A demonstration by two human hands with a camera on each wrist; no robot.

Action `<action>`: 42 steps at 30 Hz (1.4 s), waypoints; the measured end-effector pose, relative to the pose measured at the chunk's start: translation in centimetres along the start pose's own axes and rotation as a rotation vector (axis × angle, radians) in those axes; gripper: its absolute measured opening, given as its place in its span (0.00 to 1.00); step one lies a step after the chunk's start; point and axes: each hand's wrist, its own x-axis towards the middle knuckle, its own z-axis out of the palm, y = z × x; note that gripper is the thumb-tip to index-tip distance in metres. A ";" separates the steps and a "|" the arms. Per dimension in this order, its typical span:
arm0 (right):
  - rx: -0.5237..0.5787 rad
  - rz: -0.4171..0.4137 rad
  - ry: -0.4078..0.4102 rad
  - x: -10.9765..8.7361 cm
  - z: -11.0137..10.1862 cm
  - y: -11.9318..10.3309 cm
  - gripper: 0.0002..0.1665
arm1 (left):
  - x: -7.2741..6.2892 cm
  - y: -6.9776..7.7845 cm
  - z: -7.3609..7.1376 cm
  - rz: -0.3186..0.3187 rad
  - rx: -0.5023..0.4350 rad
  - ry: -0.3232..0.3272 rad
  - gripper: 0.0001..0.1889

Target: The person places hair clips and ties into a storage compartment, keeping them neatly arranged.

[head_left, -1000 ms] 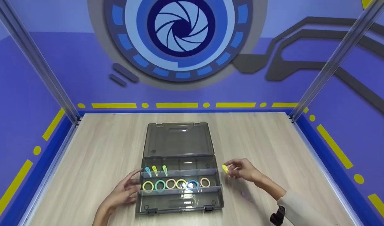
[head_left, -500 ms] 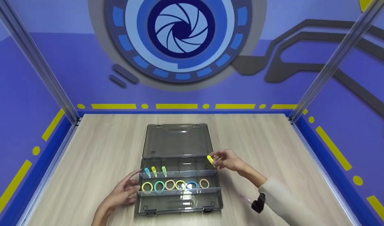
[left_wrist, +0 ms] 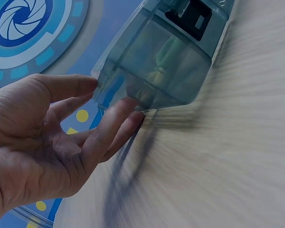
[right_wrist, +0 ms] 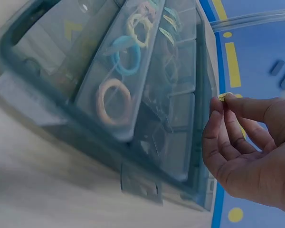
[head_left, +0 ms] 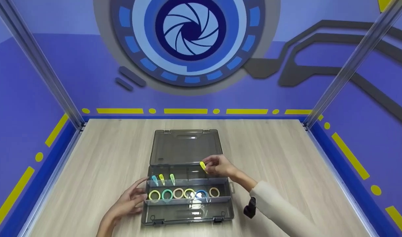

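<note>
My right hand [head_left: 220, 166] pinches a yellow snap hair clip [head_left: 203, 166] between thumb and fingertips, above the rear right part of a smoky see-through storage box [head_left: 173, 214]. Its lid [head_left: 184, 148] lies folded back. Relaxed fingers of my left hand [head_left: 127, 200] touch the box's left wall, which the left wrist view shows close up. In the rear row stand a blue hair clip [head_left: 155, 180], a yellow-green hair clip [head_left: 162, 179] and a pale green hair clip [head_left: 172, 179]. Several hair ties fill the middle row, among them a blue hair tie [head_left: 201, 195] and a peach hair tie [head_left: 214, 192].
The box rests on a pale wood-grain table [head_left: 102, 158]. Blue printed panels [head_left: 188, 95] and metal posts [head_left: 345, 62] enclose it at the back and sides. Two dark latches, one of them the right latch [head_left: 218, 219], sit on the box's front edge.
My right hand has carried the yellow hair clip leftward from beside the box to over its rear row. A small pinkish thing on the table at right is now hidden. My left hand stays put.
</note>
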 end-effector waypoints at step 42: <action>-0.391 -0.092 0.166 4.4 8.9 0.7 0.09 | 0.1 -0.1 -0.1 -0.029 -0.008 0.027 0.38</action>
